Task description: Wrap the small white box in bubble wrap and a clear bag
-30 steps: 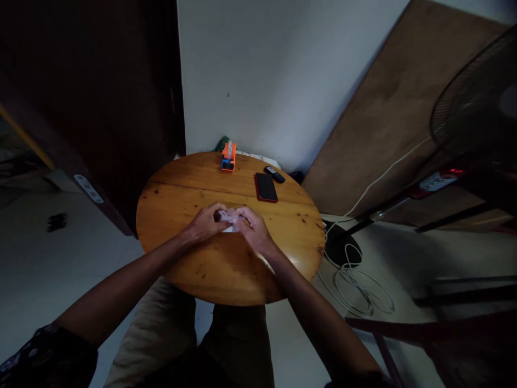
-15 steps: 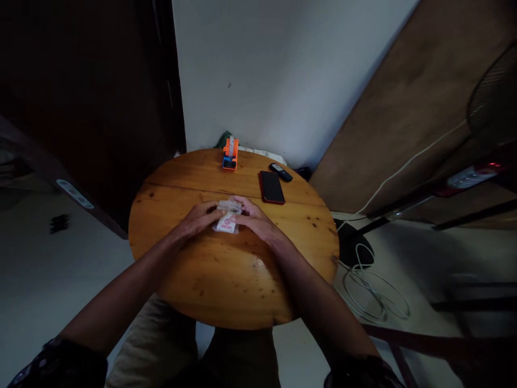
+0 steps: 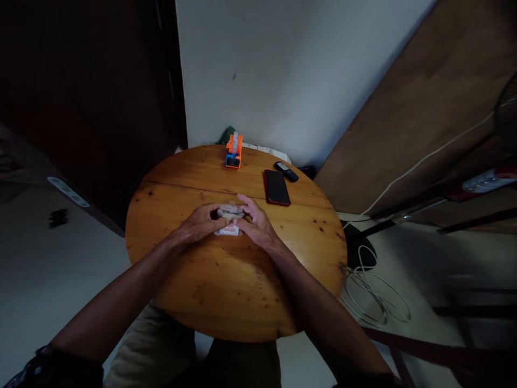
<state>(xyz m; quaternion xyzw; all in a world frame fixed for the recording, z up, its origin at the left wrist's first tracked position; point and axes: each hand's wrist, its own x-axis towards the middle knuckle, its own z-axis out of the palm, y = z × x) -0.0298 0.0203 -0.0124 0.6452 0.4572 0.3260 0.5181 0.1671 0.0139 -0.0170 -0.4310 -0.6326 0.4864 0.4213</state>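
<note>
The step in hand looks like two-handed shaping of a printed packet [image 3: 229, 230]: the fingers of the left hand [image 3: 202, 221] and right hand [image 3: 259, 225] grasp it from either side. It sits between them, low over the worktop [image 3: 226, 285]; contact is unclear. The next move seems to call for an even pinch.

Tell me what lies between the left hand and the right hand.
In the head view, a small white packet with red print lies between the left hand and the right hand; both hands hold it.
</note>
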